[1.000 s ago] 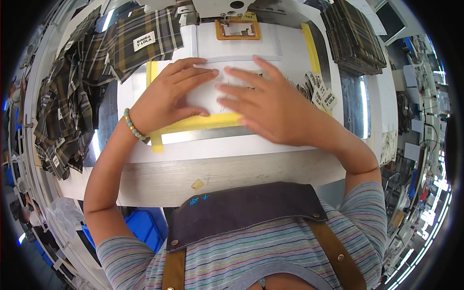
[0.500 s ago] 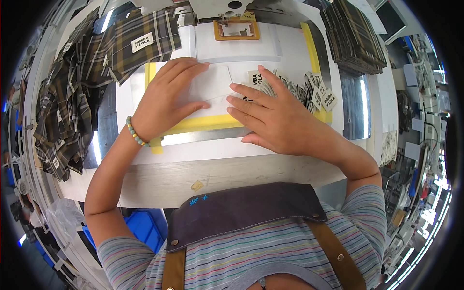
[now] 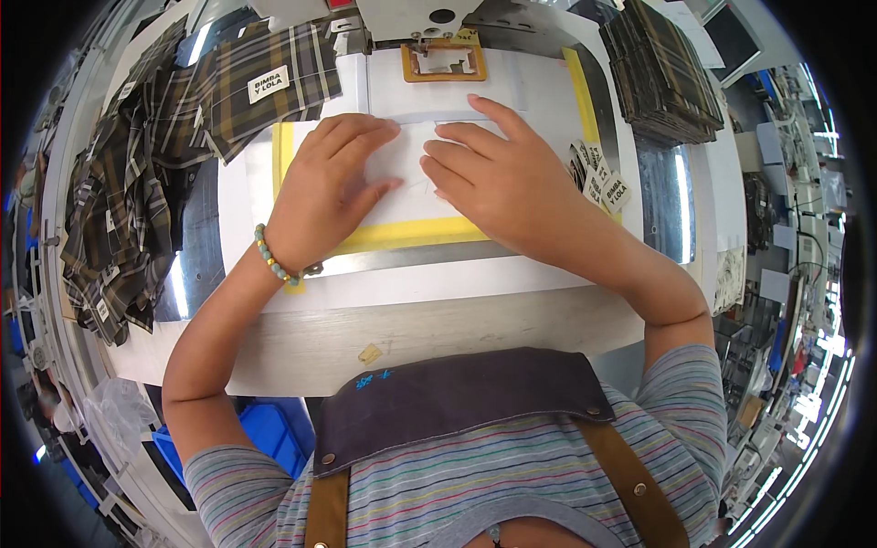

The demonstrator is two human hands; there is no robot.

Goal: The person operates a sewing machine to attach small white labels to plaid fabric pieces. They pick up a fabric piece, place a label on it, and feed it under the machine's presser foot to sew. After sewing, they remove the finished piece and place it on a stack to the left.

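Note:
My left hand (image 3: 329,192) rests over the left part of a pale work sheet (image 3: 402,163), its fingers gently curved and the thumb held apart. Opposite it, my right hand (image 3: 498,178) lies over the right part of the sheet with its fingers spread. I see nothing gripped in either hand; what lies beneath the palms is hidden. Beside my right wrist, small pale fabric labels (image 3: 607,185) with dark print poke out, the rest of their row covered by the hand. Yellow tape (image 3: 411,233) runs along the sheet's near edge.
Ahead stands a sewing machine head (image 3: 411,20) with an orange frame (image 3: 445,60) under it. Brown plaid pieces (image 3: 233,100) with sewn labels spread at the left. A neat stack of plaid pieces (image 3: 662,78) stands at the far right. A blue bin (image 3: 274,434) sits below the table.
My right hand has moved forward and slightly left, now covering labels that showed before. My left hand has shifted a little to the right and nearer me.

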